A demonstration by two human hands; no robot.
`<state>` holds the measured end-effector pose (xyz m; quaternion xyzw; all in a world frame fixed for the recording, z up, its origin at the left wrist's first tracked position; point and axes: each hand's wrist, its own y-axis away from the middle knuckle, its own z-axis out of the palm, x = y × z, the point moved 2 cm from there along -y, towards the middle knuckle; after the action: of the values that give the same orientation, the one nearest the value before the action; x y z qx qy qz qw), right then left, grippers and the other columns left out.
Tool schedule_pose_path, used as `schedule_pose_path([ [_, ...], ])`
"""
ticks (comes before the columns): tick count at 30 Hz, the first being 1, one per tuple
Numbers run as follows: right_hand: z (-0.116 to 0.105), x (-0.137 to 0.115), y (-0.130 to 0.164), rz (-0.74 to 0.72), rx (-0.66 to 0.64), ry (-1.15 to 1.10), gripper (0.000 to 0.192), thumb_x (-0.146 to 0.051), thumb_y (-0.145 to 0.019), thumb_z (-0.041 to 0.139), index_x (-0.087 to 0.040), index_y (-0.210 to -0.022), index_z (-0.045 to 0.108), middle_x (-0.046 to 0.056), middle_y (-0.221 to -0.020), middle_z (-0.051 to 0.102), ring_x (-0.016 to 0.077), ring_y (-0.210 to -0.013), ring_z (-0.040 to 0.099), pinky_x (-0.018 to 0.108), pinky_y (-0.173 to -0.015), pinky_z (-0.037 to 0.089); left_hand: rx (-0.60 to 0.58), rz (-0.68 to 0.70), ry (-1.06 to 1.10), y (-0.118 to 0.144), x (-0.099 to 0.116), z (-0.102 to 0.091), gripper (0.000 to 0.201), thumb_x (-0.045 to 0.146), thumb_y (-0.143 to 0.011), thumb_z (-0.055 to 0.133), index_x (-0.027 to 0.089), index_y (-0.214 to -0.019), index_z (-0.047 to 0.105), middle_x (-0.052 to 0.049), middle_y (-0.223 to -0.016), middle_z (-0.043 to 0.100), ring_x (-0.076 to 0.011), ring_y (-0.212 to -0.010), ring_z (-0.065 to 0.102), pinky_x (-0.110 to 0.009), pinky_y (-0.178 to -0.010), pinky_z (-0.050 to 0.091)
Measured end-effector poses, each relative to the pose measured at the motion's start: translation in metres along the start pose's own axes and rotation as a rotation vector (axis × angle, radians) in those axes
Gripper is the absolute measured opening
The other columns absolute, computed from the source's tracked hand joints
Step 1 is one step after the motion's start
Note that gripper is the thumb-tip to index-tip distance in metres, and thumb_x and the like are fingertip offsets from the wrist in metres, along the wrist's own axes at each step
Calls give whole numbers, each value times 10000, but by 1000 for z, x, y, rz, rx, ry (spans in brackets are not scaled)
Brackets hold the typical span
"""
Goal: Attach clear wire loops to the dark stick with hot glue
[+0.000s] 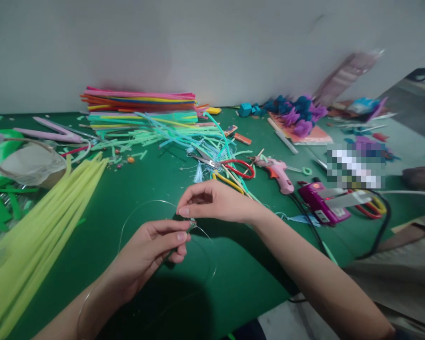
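My left hand [152, 250] is closed in a pinch on a thin dark green stick [190, 227], mostly hidden by the fingers, with a small shiny bit at its upper end. Just above it, my right hand [216, 200] has thumb and forefinger together on a clear thin thread [150, 201]. That thread curves out in a loop to the left, and another stretch bends down on the right over the green tabletop [106, 212]. The fingertips of both hands are close together.
Yellow-green pipe cleaners [56, 236] lie at left; coloured bundles [141, 101] lie along the wall. Beyond my right hand are red-handled scissors [239, 168] and a pink glue gun [279, 174]. A purple power block [322, 203] with cables sits at right, near another person's arm [405, 236].
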<state>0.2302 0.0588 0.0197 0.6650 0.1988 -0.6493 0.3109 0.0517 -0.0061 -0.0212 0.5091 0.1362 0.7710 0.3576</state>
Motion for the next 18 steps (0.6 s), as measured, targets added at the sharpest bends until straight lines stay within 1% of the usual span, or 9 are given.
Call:
schedule_pose_path([
  [4,-1,-2,-2,22,-13,11,130,-233,-802,735,-136,-878,696,-5,-776,675,85,-706,605,246,-732,490,12,4,-3,0,1,1,210,254,-694,853,187,-875,770,12,-595,663,-51,-539,574,-132,-521,440],
  [7,1,-5,-2,-13,-10,35,127,-234,-794,739,-135,-859,692,-2,-779,672,91,-706,601,249,-710,488,20,4,0,-1,2,2,222,263,-681,860,186,-871,772,14,-583,658,-53,-535,572,-134,-517,436],
  [12,4,-7,-3,-63,31,86,126,-237,-793,735,-133,-837,679,-1,-771,660,93,-689,579,243,-662,466,25,5,9,-1,3,3,210,265,-681,858,186,-856,773,15,-574,654,-48,-528,567,-128,-518,430],
  [18,4,-6,-1,-50,48,102,200,-317,-779,755,-140,-828,674,-4,-737,649,101,-655,562,251,-628,457,43,-2,12,-1,4,3,229,267,-653,874,188,-846,778,17,-562,651,-51,-516,566,-130,-508,428],
])
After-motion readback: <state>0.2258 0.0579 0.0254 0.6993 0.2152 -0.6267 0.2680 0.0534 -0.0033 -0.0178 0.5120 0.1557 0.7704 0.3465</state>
